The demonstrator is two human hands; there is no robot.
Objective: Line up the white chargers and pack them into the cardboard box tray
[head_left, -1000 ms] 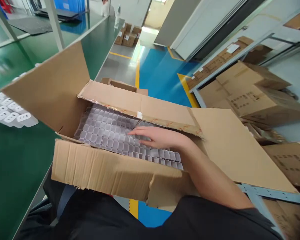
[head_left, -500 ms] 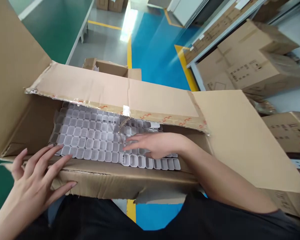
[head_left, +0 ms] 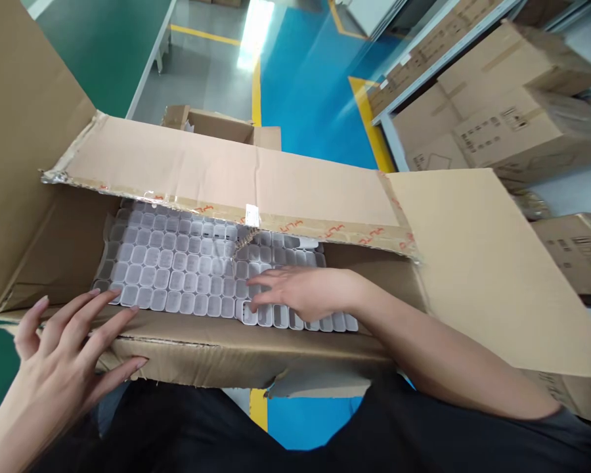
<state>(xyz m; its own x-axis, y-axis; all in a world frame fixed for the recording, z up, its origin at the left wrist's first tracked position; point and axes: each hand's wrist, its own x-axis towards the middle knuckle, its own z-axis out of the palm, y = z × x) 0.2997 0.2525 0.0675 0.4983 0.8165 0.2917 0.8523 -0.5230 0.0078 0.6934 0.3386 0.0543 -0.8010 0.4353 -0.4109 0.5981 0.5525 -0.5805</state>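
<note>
An open cardboard box (head_left: 187, 358) stands in front of me, with rows of small translucent plastic cups (head_left: 148, 276) packed inside. Over its near left edge lies my left hand (head_left: 73, 341), fingers spread and holding nothing. My right hand (head_left: 295, 292) reaches in above the cups on the right side. Its thumb and fingers are apart, and a fingertip touches or nearly touches a cup (head_left: 249, 314) in the front row. The palm hides some cups beneath it. A torn cardboard flap (head_left: 226, 164) with tape along its edge covers the far rows.
Behind the flap sits another open carton (head_left: 217, 125) on the floor. Stacked cardboard boxes (head_left: 512, 125) stand on a rack at the right. A green-topped table (head_left: 103, 52) is at the upper left, beside a blue floor lane (head_left: 305, 85) with yellow lines.
My right hand has moved slightly toward me, from the middle rows to the front row of cups. My left hand stays on the box edge. The view has shifted slightly.
</note>
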